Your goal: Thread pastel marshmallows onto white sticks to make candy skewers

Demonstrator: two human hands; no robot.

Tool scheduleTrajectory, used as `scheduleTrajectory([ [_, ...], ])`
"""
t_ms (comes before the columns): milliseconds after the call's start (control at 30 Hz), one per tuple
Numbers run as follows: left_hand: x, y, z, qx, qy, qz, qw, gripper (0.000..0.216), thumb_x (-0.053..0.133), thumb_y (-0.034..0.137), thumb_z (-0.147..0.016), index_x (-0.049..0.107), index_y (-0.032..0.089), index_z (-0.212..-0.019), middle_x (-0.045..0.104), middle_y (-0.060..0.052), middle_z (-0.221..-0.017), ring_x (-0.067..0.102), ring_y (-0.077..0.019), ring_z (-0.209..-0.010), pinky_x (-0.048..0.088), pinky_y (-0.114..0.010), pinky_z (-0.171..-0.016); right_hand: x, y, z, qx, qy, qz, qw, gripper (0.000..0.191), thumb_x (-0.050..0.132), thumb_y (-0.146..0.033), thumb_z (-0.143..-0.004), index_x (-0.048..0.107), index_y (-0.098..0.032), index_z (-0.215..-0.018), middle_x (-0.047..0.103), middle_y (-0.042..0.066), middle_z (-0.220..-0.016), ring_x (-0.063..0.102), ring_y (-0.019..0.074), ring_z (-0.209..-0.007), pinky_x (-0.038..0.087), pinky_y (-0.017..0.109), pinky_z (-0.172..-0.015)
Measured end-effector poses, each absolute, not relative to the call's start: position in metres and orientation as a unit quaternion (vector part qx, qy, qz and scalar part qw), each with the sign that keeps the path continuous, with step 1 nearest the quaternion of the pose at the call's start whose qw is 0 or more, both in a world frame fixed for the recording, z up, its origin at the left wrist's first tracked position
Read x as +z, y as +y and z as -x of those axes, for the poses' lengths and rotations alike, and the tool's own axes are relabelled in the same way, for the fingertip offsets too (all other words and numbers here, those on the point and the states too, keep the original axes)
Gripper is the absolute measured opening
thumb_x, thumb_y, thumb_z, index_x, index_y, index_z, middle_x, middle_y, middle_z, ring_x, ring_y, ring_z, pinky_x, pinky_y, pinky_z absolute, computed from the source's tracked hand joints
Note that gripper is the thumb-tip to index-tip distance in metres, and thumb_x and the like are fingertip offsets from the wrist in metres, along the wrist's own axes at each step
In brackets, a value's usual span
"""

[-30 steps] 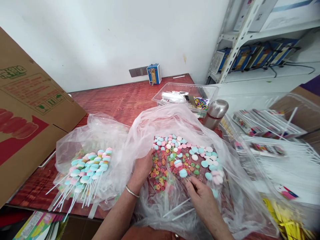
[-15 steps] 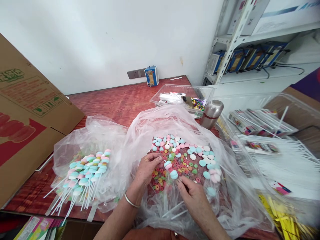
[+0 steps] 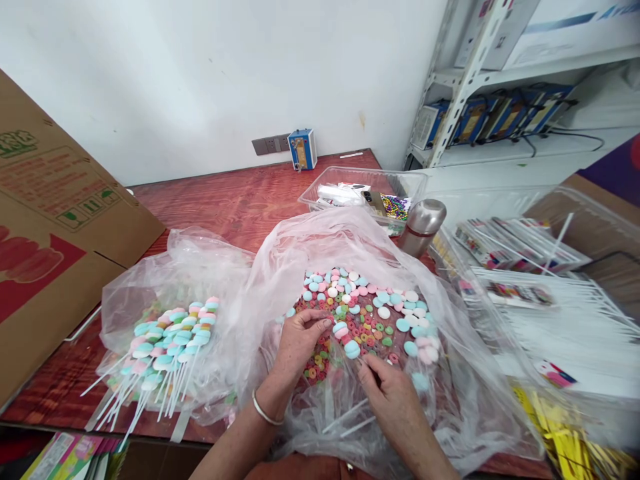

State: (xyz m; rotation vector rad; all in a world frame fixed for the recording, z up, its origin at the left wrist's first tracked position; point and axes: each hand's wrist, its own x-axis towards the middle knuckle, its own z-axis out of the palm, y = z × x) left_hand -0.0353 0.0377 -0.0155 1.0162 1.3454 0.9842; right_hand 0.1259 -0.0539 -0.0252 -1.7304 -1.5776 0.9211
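My right hand pinches the lower end of a candy skewer, which leans up and left. Blue and pink marshmallow-like discs are threaded on it, with small coloured rings between them. Beside its top end, my left hand has thumb and forefinger pinched together; whatever they hold is hidden or too small to name. Under both hands, loose small ring candies lie on clear plastic. Loose pink, white and blue candy discs surround them at the back and right. Finished-looking candy skewers lie piled at the left on another plastic bag.
A cardboard box stands at the left. Behind the plastic sheet are a clear tray and a steel flask. At the right, a clear bin holds white sticks; yellow ties lie in front.
The top of the skewer now carries a blue disc seated against the pink one. My left fingertips have stayed close to its top end. The view has shifted slightly.
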Motion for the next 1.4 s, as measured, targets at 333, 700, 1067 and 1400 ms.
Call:
scheduleTrajectory([
  [333, -0.021, 0.037, 0.036, 0.401, 0.579, -0.451, 0.548, 0.018, 0.077, 0.027, -0.069, 0.077, 0.017, -0.084, 0.078, -0.007, -0.087, 0.071, -0.021, -0.08, 0.057, -0.032, -0.075, -0.027, -0.055, -0.126, 0.33, -0.607, 0.661, 0.292, 0.034, 0.038, -0.037, -0.093, 0.044, -0.022, -0.063, 0.051, -0.001, -0.058, 0.048, 0.0148, -0.056, 0.031, 0.024, -0.055],
  [700, -0.02, 0.028, 0.035, 0.422, 0.524, -0.612, 0.416, 0.011, 0.067, 0.022, -0.081, 0.076, 0.021, -0.086, 0.074, -0.004, -0.088, 0.066, -0.0184, -0.085, 0.052, -0.03, -0.081, -0.029, -0.061, -0.129, 0.18, -0.691, 0.662, 0.225, 0.036, 0.038, -0.03, -0.097, 0.053, -0.023, -0.066, 0.064, 0.002, -0.065, 0.058, 0.0159, -0.057, 0.03, 0.027, -0.054],
  [1067, -0.03, 0.028, 0.024, 0.411, 0.56, -0.505, 0.512, 0.016, 0.069, 0.028, -0.076, 0.074, 0.017, -0.086, 0.074, -0.005, -0.088, 0.066, -0.0193, -0.081, 0.051, -0.03, -0.075, -0.027, -0.071, -0.125, 0.011, -0.741, 0.653, 0.16, 0.031, 0.038, -0.024, -0.099, 0.058, -0.025, -0.075, 0.064, 0.0, -0.065, 0.06, 0.0149, -0.048, 0.024, 0.029, -0.046],
  [1400, -0.024, 0.015, 0.003, 0.476, 0.486, -0.345, 0.647, 0.025, 0.073, 0.039, -0.076, 0.07, 0.017, -0.087, 0.07, -0.003, -0.085, 0.062, -0.0174, -0.082, 0.049, -0.03, -0.079, -0.028, -0.067, -0.132, 0.116, -0.683, 0.672, 0.261, 0.035, 0.035, -0.03, -0.098, 0.057, -0.024, -0.071, 0.066, 0.002, -0.063, 0.065, 0.018, -0.056, 0.04, 0.027, -0.052],
])
